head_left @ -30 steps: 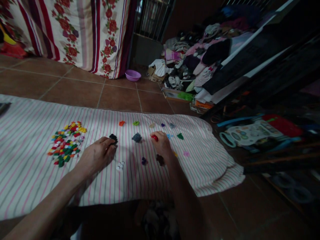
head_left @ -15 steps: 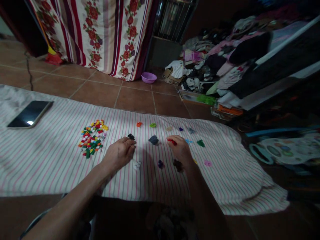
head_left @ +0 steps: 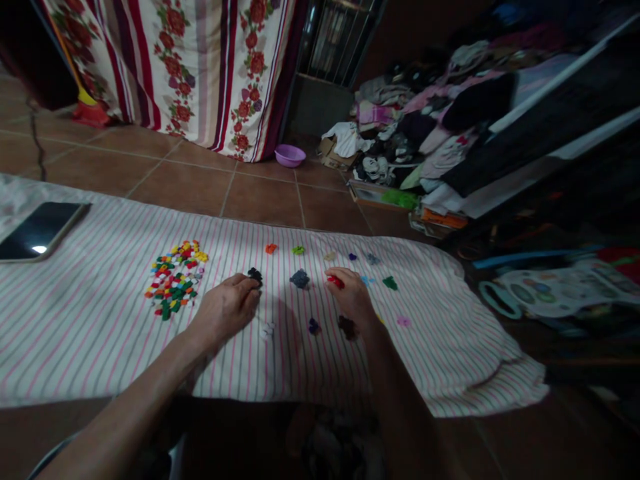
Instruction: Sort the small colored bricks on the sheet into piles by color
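Observation:
My left hand rests on the striped cloth with its fingers drawn together. Their tips touch a small pile of black toy bricks; anything inside the fingers is hidden. Curled around several red toy bricks is my right hand, low over the cloth. Between both hands lies a heap of dark grey bricks. Nearer me are white bricks, dark blue bricks and brown bricks. A large mixed pile of colored bricks spreads left of my left hand.
Small orange, lime and green brick piles dot the striped cloth. Pink bricks lie to the right. A phone rests at far left. Beyond stand a purple basin and heaped clothes.
The whole view has shifted slightly, so everything appears a little further left. Both hands stay at the same brick piles, with the red bricks showing a bit more under my right fingers.

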`<state>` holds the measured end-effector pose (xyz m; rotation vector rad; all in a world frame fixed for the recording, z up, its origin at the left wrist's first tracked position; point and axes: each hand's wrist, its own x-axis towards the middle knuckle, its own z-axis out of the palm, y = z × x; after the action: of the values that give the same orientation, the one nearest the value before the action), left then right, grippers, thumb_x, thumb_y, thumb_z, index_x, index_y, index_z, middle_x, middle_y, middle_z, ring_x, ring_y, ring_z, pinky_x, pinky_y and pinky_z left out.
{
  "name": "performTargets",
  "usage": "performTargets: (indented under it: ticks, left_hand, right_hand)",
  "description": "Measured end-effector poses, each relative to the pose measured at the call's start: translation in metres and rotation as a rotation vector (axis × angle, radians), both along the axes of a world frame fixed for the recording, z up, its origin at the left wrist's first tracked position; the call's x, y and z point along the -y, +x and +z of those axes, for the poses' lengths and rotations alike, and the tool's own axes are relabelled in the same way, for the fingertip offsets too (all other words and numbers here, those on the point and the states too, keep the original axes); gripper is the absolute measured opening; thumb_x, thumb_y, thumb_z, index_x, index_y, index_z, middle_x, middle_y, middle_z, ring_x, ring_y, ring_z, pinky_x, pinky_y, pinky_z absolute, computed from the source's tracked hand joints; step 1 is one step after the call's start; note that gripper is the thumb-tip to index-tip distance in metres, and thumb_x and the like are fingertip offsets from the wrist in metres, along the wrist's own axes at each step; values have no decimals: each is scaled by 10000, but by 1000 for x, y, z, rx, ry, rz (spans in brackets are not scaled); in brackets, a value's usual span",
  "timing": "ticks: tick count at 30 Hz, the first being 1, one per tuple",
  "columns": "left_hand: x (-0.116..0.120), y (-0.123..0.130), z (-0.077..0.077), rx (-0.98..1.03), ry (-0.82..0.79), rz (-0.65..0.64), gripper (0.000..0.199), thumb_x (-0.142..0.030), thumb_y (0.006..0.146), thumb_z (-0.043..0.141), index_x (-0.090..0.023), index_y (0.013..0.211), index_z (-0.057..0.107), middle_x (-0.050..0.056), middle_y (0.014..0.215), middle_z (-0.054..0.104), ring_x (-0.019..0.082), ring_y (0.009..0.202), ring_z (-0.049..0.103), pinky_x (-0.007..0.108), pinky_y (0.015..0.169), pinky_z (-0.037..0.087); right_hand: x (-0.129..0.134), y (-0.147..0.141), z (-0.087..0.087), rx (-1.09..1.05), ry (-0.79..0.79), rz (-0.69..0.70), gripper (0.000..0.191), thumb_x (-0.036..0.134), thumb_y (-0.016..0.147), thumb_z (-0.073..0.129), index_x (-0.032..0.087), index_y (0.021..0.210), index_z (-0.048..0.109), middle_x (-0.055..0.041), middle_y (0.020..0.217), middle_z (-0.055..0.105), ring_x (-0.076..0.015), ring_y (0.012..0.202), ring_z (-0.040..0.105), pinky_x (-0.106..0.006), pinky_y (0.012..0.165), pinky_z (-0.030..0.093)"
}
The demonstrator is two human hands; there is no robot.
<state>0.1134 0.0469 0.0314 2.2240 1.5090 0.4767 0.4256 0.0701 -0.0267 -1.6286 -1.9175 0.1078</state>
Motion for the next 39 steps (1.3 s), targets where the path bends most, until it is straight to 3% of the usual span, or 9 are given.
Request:
performTargets:
  ticks: [6,10,13,20,26,34,39]
  left_hand:
    - [0,-5,-2,19,13,17,495,-417,910,282,-166,1101,663,101,1120,679,206,891,677,362,816,544]
    - [1,-7,-2,22,-4,31,546,-463,904,261,-155,1108,662,112,1127,678,210,862,678,366,791,538]
    - [0,-9,-3,26,-4,21,566,-492,896,254,-163,1095,670,106,1117,683,208,856,677,358,789,535]
    - [-1,-13,-13,0,32,9,563,-506,900,259,-184,1109,671,85,1114,689,197,798,665,348,771,530]
    - [0,-13,-14,-6,70,11,538,-507,911,266,-199,1073,676,76,1103,698,177,763,664,323,741,534]
    - [-3,-8,-7,-19,68,2,511,-492,898,285,-202,1048,679,75,1074,709,175,712,662,334,731,547]
    - [-4,-9,-9,-32,46,5,526,-494,909,274,-196,1094,666,80,1120,697,196,788,676,347,782,539]
  right_hand:
    - [10,14,25,-75,14,-125,251,276,811,530,209,969,714,-96,1076,713,-251,1052,629,-423,969,468]
    - [27,45,38,-117,-30,-297,250,279,805,512,218,936,715,-80,994,719,-233,936,654,-401,889,507]
    - [46,68,43,-116,-125,-335,219,273,802,525,228,903,714,-53,917,722,-212,867,661,-376,853,515]
    - [86,82,48,-22,-394,-194,251,235,751,657,224,995,714,-51,996,704,-182,860,654,-322,800,517]
    - [93,66,42,151,-408,-18,418,84,709,645,232,1099,685,-66,1142,667,-211,1090,596,-384,972,451]
    - [89,63,39,195,-406,-9,243,76,726,623,212,918,681,-40,991,648,-186,978,593,-343,896,455]
    - [90,67,40,174,-450,-11,169,79,741,624,198,849,678,-27,907,631,-163,887,594,-301,824,461]
